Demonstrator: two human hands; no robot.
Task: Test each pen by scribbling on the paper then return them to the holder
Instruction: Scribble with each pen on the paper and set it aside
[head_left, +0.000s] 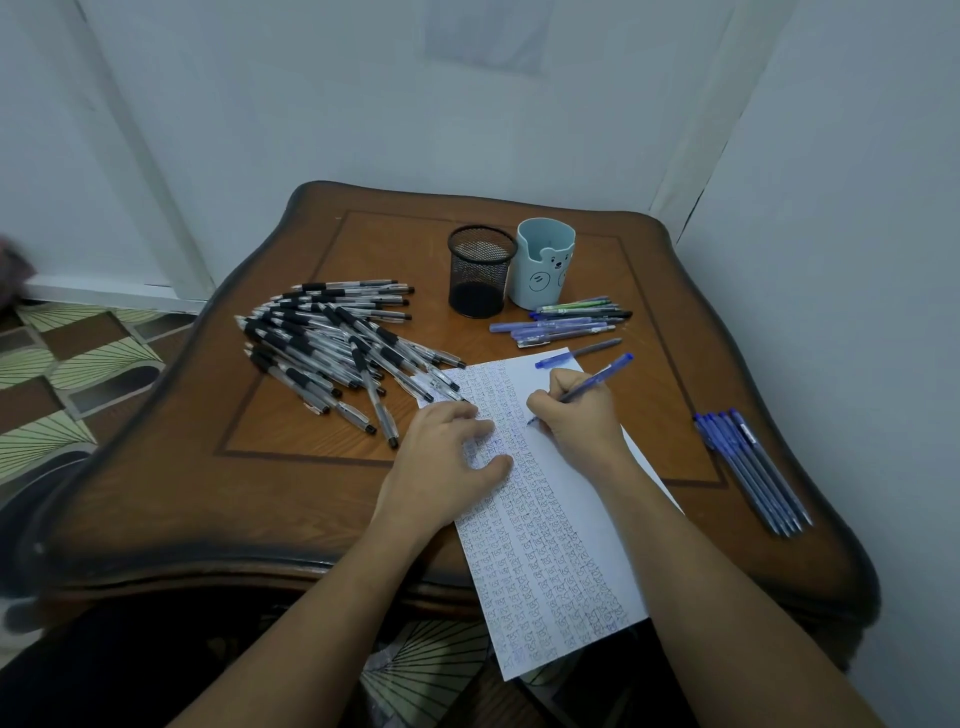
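Brown wooden table (291, 467) stands in a corner of pale walls. On it, the paper (556, 545), full of small scribbles, hangs over the near edge. The left hand (447, 457) lies flat on the paper with its fingers a little apart. The right hand (576, 410) grips a blue pen (597, 379), fingers curled round it, tip on the paper. Farther right lies a row of blue pens (753, 467); at the left, a heap of black-grip pens (337, 343). Behind, some coloured pens (566, 325) lie before the mesh holder (480, 270) and the bear cup (543, 265).
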